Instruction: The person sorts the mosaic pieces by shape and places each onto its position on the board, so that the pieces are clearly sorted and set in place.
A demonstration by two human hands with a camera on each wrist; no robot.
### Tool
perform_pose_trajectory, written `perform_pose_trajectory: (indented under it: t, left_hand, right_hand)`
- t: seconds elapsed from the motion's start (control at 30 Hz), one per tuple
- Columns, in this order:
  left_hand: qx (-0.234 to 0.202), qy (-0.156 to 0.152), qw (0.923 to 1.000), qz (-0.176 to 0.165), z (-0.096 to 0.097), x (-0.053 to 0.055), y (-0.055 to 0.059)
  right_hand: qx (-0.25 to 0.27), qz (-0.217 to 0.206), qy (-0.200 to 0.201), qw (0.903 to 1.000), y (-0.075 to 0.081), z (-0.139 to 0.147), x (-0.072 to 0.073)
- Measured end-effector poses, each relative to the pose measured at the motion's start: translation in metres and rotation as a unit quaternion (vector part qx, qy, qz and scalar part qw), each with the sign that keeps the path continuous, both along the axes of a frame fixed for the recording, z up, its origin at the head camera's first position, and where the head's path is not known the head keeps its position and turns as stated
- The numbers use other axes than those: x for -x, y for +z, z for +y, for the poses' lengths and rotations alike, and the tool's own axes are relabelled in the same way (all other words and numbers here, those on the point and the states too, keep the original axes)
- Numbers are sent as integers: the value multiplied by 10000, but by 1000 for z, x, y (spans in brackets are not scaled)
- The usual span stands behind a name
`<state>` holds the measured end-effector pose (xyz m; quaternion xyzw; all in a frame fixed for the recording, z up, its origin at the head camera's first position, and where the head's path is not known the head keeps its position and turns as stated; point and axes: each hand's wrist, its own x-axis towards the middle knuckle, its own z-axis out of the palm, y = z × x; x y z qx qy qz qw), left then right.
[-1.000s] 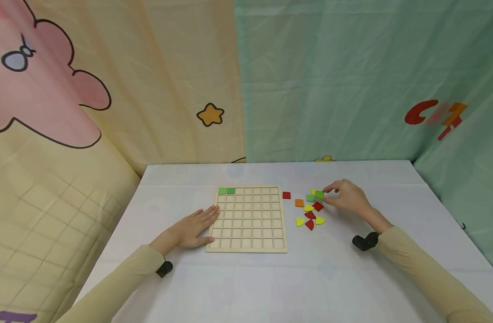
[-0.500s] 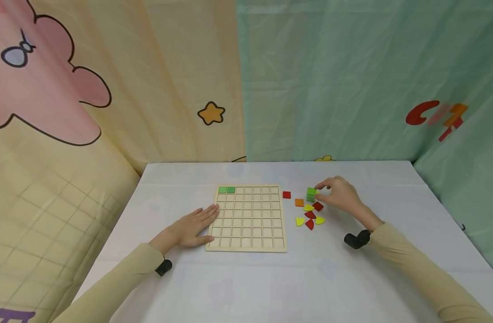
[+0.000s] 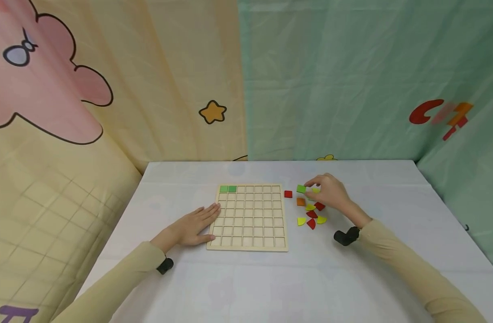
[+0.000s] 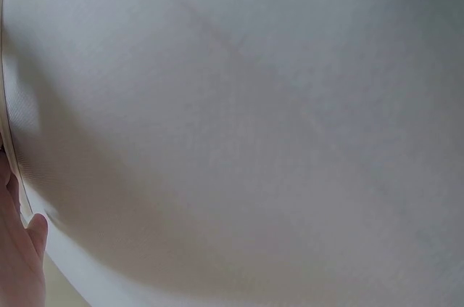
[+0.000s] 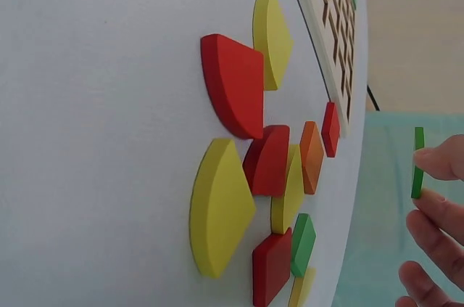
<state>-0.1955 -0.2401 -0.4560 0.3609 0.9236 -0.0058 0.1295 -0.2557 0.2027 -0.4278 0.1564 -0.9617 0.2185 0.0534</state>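
My left hand (image 3: 194,225) lies flat with spread fingers on the left edge of a wooden grid board (image 3: 248,249). Two green square tiles (image 3: 232,189) fill the first cells of the board's far row, at its left corner. Between thumb and finger, my right hand (image 3: 329,193) pinches another green square tile (image 3: 301,189). In the right wrist view this held green tile (image 5: 418,165) is seen edge-on, raised off the table. Below it are the loose tiles, among them a green square (image 5: 303,245) mostly hidden behind my fingers in the head view.
Right of the board lie a red square (image 3: 288,194), an orange square (image 3: 301,202), a dark red square (image 3: 319,206), and several yellow (image 3: 321,220) and red (image 3: 311,224) quarter-round pieces. A white cloth (image 3: 246,287) covers the table; printed curtains (image 3: 351,89) stand behind it.
My right hand has moved left with the pinched green tile, from above the loose pieces towards the board. The left hand has stayed on the board's edge.
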Motion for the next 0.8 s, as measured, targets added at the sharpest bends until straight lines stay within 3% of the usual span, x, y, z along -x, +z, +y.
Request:
perform_pose_trajectory:
  t: [0.8]
  left_hand:
    - [-26,16,10000,-20,1,-1,1]
  right_hand:
    - [308,-42,320,9990,3,-49,6]
